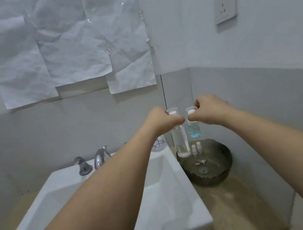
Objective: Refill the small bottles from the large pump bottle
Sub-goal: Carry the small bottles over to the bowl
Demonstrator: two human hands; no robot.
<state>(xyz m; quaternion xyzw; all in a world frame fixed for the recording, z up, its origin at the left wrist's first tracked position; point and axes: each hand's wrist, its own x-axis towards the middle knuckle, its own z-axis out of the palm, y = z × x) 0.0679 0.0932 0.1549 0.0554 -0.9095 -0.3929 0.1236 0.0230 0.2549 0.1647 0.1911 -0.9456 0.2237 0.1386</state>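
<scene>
While both arms reach toward the far right corner of the counter, each hand grips one small bottle near its top; the left hand has its fingers curled round the neck of a clear bottle, and the right hand has its fingers curled round the neck of a bottle with blue liquid low in it. Both bottles stand upright, side by side and close together, above the far rim of a dark glass bowl — whether the clear bottle's base touches that rim I cannot tell; each carries a clear cap. Two small spray pumps stand inside the bowl, their thin tubes pointing down. Behind the left wrist, a larger pale bottle with handwriting on it stands at the far edge of the white sink — mostly hidden. Left of it rise the faucet and a handle; crumpled paper sheets hang on the far wall; a wall socket sits on the right wall.
</scene>
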